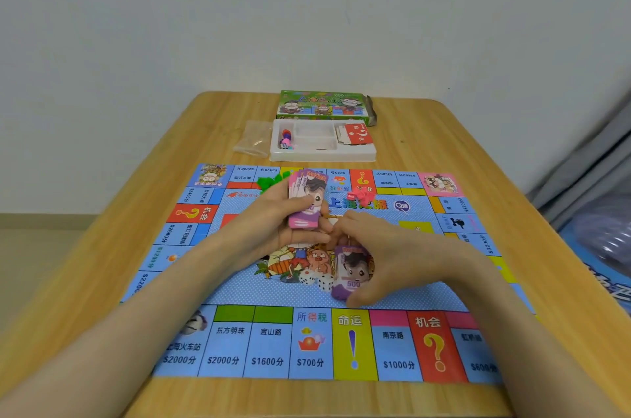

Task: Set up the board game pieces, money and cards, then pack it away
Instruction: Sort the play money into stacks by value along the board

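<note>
Head camera: I see the left hand (293,224) gripping a fanned stack of pink play notes (307,199) over the middle of the game board (307,342). The right hand (389,257) curls round purple 500 notes (353,272) low over the board's centre. Green pieces (273,182) and red pieces (362,193) lie near the board's far edge. Beyond that edge, on the wooden table (102,281), sit a white tray (321,155) holding red chance cards (358,134) and pawns (286,137), a clear bag (252,139) and the green box (322,106).
</note>
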A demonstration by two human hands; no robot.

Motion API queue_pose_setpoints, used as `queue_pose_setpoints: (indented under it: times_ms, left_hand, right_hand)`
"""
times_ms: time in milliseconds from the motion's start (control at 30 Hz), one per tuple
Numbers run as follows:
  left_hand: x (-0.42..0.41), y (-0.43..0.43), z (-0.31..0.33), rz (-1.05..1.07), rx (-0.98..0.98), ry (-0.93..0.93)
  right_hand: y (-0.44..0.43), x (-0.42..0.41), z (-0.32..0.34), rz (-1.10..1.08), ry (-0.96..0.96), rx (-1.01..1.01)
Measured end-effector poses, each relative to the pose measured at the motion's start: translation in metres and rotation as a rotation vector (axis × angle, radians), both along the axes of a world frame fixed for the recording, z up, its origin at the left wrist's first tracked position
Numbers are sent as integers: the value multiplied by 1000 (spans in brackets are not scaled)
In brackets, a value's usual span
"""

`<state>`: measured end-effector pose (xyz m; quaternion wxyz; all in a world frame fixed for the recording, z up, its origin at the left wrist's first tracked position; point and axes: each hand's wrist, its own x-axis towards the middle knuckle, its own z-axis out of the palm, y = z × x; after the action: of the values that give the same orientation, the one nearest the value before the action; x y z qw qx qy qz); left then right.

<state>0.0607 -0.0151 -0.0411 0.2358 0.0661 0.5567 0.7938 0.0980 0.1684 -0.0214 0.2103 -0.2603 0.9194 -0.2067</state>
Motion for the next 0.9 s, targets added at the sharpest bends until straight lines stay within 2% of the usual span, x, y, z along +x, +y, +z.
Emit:
queue_pose_setpoints:
  times_ms: [100, 300, 433, 667, 900]
  left_hand:
    - [0, -2, 0, -20, -49, 48]
    - [5, -2, 1, -103, -168, 129]
    - [9, 0, 3, -141, -190, 156]
    - [10, 0, 3, -131, -191, 147]
    - [6, -1, -1, -132, -154, 122]
  right_hand:
    - [1, -2, 1, -99, -27, -143]
    - [1, -14, -6, -417, 232, -559]
    - [-3, -15, -6, -472, 306, -754]
    - [-4, -14, -5, -433, 357, -802]
    - [-3, -16, -8, -494, 422, -697]
